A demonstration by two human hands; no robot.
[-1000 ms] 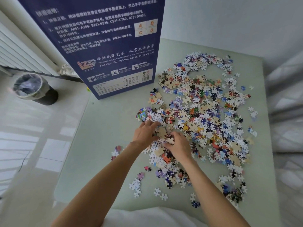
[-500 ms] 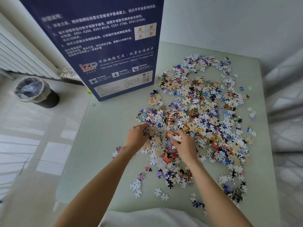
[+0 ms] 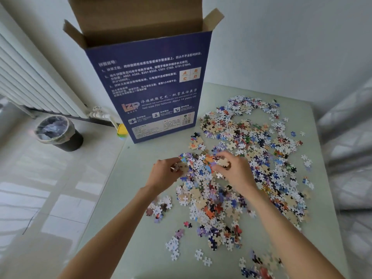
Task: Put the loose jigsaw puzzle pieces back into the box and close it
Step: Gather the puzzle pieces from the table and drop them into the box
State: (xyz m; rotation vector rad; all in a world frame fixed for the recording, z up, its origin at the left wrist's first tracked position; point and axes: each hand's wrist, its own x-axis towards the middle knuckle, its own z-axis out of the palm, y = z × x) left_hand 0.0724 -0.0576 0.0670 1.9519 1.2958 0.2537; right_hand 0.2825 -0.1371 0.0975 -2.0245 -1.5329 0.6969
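Observation:
A tall blue puzzle box (image 3: 153, 93) stands upright at the table's far left, its brown top flaps open. Loose jigsaw pieces (image 3: 251, 150) lie scattered over the middle and right of the pale green table (image 3: 128, 198). My left hand (image 3: 164, 174) and my right hand (image 3: 235, 170) face each other just in front of the box. Both have curled fingers gripping a shared heap of pieces (image 3: 201, 163) gathered between them, slightly raised above the table.
A black bin (image 3: 58, 131) with a plastic liner stands on the floor at the left, below a white radiator (image 3: 30, 85). A small yellow-lidded container (image 3: 122, 131) sits behind the box. Pale bedding (image 3: 350, 158) borders the table's right edge.
Both hands have scooped pieces together and moved up the table toward the box. The view has tilted up, showing the box's open flaps.

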